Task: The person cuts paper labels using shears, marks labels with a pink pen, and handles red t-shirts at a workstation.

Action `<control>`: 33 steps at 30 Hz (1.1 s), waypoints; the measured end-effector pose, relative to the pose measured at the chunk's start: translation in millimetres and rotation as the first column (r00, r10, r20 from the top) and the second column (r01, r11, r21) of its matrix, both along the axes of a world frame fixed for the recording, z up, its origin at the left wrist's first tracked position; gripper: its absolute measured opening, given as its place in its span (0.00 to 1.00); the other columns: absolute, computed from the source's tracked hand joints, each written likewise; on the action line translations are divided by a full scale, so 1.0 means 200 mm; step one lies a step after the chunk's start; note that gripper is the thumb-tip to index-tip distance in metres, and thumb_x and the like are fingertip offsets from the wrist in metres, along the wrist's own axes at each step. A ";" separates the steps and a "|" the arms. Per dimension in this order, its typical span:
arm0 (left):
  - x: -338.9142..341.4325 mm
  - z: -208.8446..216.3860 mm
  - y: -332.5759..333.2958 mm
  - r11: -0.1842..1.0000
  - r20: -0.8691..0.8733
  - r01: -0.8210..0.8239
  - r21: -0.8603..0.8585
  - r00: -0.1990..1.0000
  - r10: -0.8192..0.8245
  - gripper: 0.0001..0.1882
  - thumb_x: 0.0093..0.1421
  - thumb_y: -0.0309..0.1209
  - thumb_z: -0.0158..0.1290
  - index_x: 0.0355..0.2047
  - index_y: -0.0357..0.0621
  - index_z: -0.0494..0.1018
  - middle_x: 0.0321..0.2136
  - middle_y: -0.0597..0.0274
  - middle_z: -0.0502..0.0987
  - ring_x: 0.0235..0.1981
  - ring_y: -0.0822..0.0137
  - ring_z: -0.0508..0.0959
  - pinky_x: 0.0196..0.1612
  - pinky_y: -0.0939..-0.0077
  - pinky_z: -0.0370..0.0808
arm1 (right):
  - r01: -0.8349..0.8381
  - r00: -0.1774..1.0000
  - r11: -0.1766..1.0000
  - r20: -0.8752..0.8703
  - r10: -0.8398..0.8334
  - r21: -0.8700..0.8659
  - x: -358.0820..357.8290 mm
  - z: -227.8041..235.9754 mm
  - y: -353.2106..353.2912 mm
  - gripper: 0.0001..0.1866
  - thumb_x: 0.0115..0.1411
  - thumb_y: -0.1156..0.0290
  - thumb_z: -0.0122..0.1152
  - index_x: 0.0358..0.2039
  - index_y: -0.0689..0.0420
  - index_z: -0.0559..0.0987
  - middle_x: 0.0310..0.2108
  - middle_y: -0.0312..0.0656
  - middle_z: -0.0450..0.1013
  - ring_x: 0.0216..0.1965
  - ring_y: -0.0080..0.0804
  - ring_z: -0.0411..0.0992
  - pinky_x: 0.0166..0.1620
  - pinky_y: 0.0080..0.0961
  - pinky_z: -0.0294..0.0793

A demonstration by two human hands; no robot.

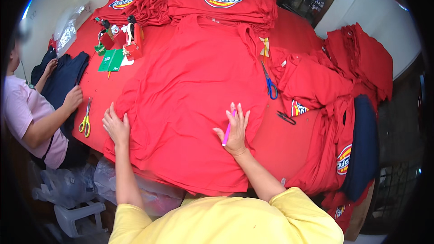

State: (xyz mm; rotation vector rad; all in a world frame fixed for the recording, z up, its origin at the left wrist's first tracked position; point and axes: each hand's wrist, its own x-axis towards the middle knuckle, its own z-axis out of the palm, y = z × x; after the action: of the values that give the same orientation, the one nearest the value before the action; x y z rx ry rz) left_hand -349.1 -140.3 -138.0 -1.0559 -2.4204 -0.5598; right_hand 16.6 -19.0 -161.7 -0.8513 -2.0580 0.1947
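A red sleeveless shirt [190, 86] lies spread over the table before me, its surface loosely wrinkled. My left hand [116, 129] rests on its left edge, fingers stretched out and holding nothing. Near the shirt's lower right side is my right hand [236, 132], fingers spread, with a slim pink pen [228, 129] held across it beside the thumb. Blue-handled scissors [270, 86] lie just right of the shirt. A small black thread snip [286, 118] is farther right.
Stacked red shirts [221, 0] with a printed logo stand at the back, with more red shirts [312, 77] piled right. Yellow scissors [86, 124], a green notebook [111, 60] and a red desk holder [131, 47] lie left. A co-worker [40, 117] handles dark cloth [68, 74].
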 end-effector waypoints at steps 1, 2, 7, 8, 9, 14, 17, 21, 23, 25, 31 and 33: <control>0.12 0.07 0.03 0.996 -0.022 0.050 0.075 0.999 -0.049 0.30 0.52 0.26 0.52 0.57 0.41 0.62 0.52 0.50 0.67 0.49 0.50 0.67 0.51 0.56 0.65 | 0.023 0.999 0.998 -0.031 -0.022 0.053 -0.01 0.12 -0.03 0.29 0.57 0.61 0.61 0.57 0.54 0.65 0.54 0.50 0.67 0.56 0.51 0.62 0.60 0.53 0.54; 0.22 0.11 0.05 0.931 -0.023 0.290 0.222 0.956 -0.292 0.32 0.47 0.17 0.44 0.57 0.39 0.62 0.53 0.50 0.67 0.51 0.51 0.66 0.53 0.57 0.63 | -0.073 0.994 0.995 -0.086 0.067 -0.072 0.00 0.19 -0.06 0.25 0.57 0.63 0.60 0.54 0.55 0.68 0.47 0.48 0.69 0.49 0.47 0.65 0.54 0.46 0.59; 1.09 0.24 0.18 0.354 0.330 0.671 0.651 0.169 -0.929 0.36 0.56 0.10 0.40 0.65 0.41 0.49 0.61 0.42 0.56 0.41 0.59 0.79 0.45 0.67 0.76 | -0.346 0.811 0.823 -0.584 0.022 -0.451 0.05 0.51 -0.28 0.08 0.62 0.72 0.50 0.31 0.61 0.76 0.21 0.37 0.69 0.20 0.19 0.62 0.25 0.18 0.62; 1.19 0.24 0.19 0.251 0.264 0.676 0.693 0.086 -0.961 0.38 0.55 0.09 0.41 0.66 0.43 0.47 0.62 0.40 0.54 0.41 0.58 0.80 0.42 0.67 0.78 | -0.384 0.758 0.762 -0.649 -0.063 -0.522 0.10 0.54 -0.31 0.10 0.63 0.71 0.49 0.29 0.62 0.75 0.22 0.37 0.69 0.21 0.17 0.61 0.26 0.16 0.61; 1.24 0.24 0.21 0.213 0.241 0.693 0.689 0.058 -0.969 0.40 0.54 0.09 0.41 0.66 0.43 0.46 0.62 0.40 0.53 0.42 0.57 0.80 0.41 0.67 0.78 | -0.342 0.774 0.751 -0.622 -0.116 -0.565 0.15 0.56 -0.31 0.12 0.64 0.70 0.49 0.23 0.59 0.72 0.20 0.34 0.68 0.19 0.14 0.59 0.24 0.14 0.58; 1.45 0.29 0.24 0.074 0.164 0.775 0.628 -0.039 -0.986 0.42 0.52 0.07 0.40 0.67 0.44 0.43 0.63 0.37 0.50 0.42 0.53 0.80 0.35 0.67 0.80 | -0.152 0.849 0.839 -0.504 -0.160 -0.522 0.33 0.59 -0.34 0.09 0.62 0.74 0.53 0.26 0.63 0.75 0.20 0.36 0.73 0.21 0.17 0.68 0.24 0.20 0.66; 1.57 0.29 0.26 0.060 0.175 0.829 0.557 -0.047 -0.983 0.43 0.51 0.08 0.40 0.66 0.42 0.42 0.63 0.36 0.51 0.47 0.47 0.77 0.38 0.66 0.80 | -0.059 0.898 0.860 -0.403 -0.177 -0.507 0.42 0.60 -0.34 0.09 0.61 0.73 0.53 0.26 0.63 0.74 0.21 0.42 0.75 0.23 0.26 0.74 0.26 0.27 0.70; 1.77 0.20 0.30 0.016 0.126 0.836 0.548 -0.064 -0.990 0.43 0.50 0.08 0.41 0.66 0.40 0.42 0.62 0.35 0.52 0.55 0.40 0.68 0.42 0.64 0.78 | 0.096 0.973 0.866 -0.139 -0.187 -0.492 0.60 0.60 -0.31 0.08 0.60 0.68 0.53 0.27 0.59 0.72 0.21 0.48 0.73 0.22 0.46 0.73 0.26 0.35 0.70; 1.90 0.16 0.33 -0.046 0.090 0.837 0.545 -0.113 -0.990 0.44 0.49 0.08 0.42 0.66 0.40 0.41 0.62 0.34 0.52 0.57 0.38 0.64 0.43 0.63 0.78 | 0.108 0.961 0.822 -0.153 -0.231 -0.559 0.70 0.58 -0.31 0.09 0.60 0.67 0.53 0.27 0.59 0.72 0.20 0.47 0.72 0.22 0.47 0.72 0.25 0.37 0.69; 2.00 0.13 0.35 -0.032 0.119 0.812 0.583 -0.124 -0.985 0.45 0.50 0.09 0.43 0.67 0.40 0.39 0.62 0.34 0.51 0.58 0.38 0.63 0.44 0.63 0.77 | 0.164 0.964 0.822 -0.089 -0.251 -0.545 0.79 0.55 -0.30 0.10 0.60 0.66 0.53 0.26 0.59 0.71 0.20 0.47 0.71 0.22 0.48 0.72 0.25 0.39 0.69; 2.20 -0.09 0.40 0.259 0.477 0.738 0.623 -0.097 -0.874 0.46 0.55 0.21 0.51 0.67 0.40 0.33 0.64 0.37 0.50 0.62 0.39 0.58 0.59 0.59 0.64 | 0.327 0.942 0.900 0.174 -0.287 -0.288 0.93 0.22 -0.21 0.08 0.56 0.70 0.55 0.23 0.58 0.69 0.18 0.47 0.67 0.23 0.48 0.70 0.27 0.42 0.69; 2.22 -0.14 0.39 0.295 0.531 0.731 0.615 -0.107 -0.841 0.46 0.55 0.21 0.50 0.67 0.40 0.33 0.63 0.37 0.50 0.62 0.39 0.59 0.58 0.59 0.64 | 0.316 0.947 0.917 0.146 -0.287 -0.245 0.94 0.13 -0.20 0.10 0.56 0.68 0.56 0.22 0.57 0.68 0.18 0.46 0.67 0.22 0.46 0.70 0.26 0.42 0.69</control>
State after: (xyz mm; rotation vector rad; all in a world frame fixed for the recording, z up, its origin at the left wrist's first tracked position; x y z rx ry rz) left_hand 95.3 -63.1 -166.1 -2.7311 -1.8206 -2.0096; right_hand 204.1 -59.4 -135.3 -1.3602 -1.9925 0.2632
